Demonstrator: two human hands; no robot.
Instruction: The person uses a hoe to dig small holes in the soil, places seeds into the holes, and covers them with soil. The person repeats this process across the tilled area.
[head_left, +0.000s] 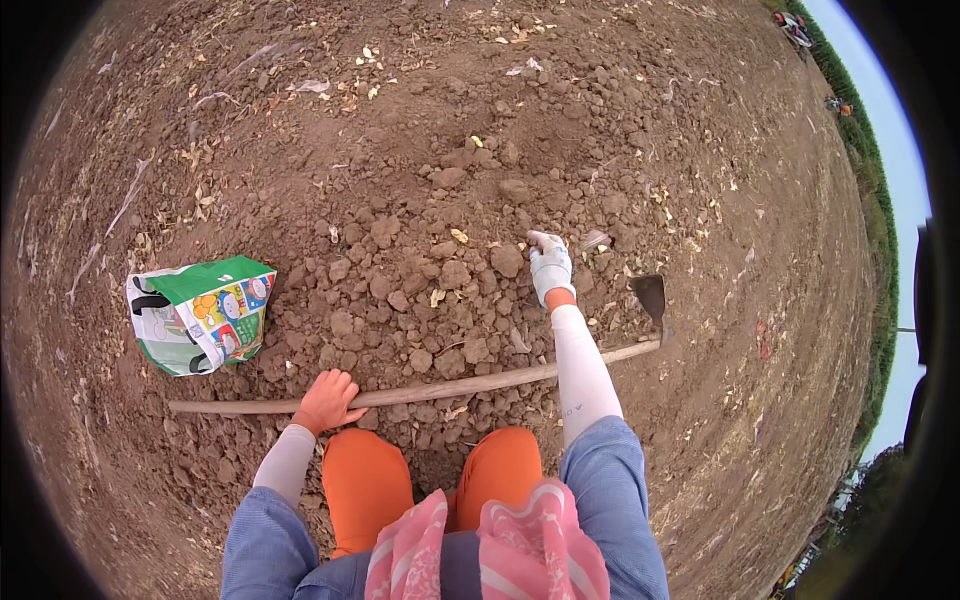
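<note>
Bare, my left hand (328, 401) lies over the wooden handle of a hoe (457, 387), fingers on its far side and thumb on the near side. The handle runs crosswise before my knees, and its dark metal blade (649, 296) stands up at the right end. My right hand (550, 264), in a white work glove, reaches past the handle to the cloddy soil (420, 285). Its bent fingertips are near a large clod (507, 260); whether they hold anything is hidden. Small pale yellowish pieces, one of them a peanut-like pod (459, 235), lie among the clods.
A green and white shopping bag (202, 315) with black handles and cartoon prints sits at left. Dry leaves (367, 56) and plastic film strips (124, 202) litter the soil. At far right are a parked motorbike-like vehicle (793, 30) and a green crop edge (874, 172).
</note>
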